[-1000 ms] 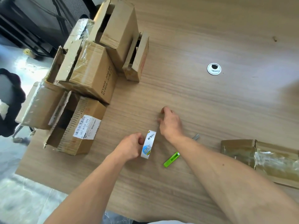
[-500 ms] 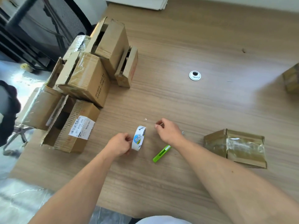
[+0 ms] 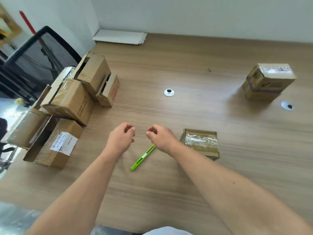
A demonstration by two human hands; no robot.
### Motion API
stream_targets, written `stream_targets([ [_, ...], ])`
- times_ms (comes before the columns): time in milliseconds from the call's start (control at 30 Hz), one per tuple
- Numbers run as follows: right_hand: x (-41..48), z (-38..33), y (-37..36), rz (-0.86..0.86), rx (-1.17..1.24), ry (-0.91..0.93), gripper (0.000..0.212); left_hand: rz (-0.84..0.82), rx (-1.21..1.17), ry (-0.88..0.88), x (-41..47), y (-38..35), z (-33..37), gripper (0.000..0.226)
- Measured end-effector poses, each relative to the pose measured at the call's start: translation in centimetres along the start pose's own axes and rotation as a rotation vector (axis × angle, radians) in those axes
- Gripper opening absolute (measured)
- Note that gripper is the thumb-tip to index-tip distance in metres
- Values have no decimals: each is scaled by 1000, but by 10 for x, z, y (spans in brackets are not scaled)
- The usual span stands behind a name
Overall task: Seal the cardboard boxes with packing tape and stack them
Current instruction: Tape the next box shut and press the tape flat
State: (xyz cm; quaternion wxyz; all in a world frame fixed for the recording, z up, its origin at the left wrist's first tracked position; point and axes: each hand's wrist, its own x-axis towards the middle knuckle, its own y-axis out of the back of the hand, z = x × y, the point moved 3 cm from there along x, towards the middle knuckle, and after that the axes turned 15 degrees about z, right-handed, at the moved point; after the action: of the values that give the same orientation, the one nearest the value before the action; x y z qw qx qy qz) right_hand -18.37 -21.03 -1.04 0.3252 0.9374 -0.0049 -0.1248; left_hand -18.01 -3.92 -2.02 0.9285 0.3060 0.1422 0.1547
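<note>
Low brown box (image 3: 194, 152), top glossy with tape (image 3: 201, 141), left hand (image 3: 121, 139) and right hand (image 3: 162, 139), grips curled, cannot tell on what

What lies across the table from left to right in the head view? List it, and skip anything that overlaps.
In order: pile of open cardboard boxes → left hand → right hand → flat taped box → sealed box standing far right.
</note>
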Motion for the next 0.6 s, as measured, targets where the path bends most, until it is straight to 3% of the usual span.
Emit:
stream_targets([
  [167,-18,11,66,166,102,60,15,-139,-95,34,-35,-52,32,14],
  [267,-27,31,108,417,144,70,13,-217,-140,56,-58,-81,50,21],
  [367,-33,68,141,598,70,-54,21,-198,-138,41,-75,-110,64,29],
  [467,-36,113,140,449,71,-329,46,-188,-137,-3,-93,-133,74,57],
  [600,-47,136,113,304,277,-420,53,-168,-159,46,-99,-165,57,88],
])
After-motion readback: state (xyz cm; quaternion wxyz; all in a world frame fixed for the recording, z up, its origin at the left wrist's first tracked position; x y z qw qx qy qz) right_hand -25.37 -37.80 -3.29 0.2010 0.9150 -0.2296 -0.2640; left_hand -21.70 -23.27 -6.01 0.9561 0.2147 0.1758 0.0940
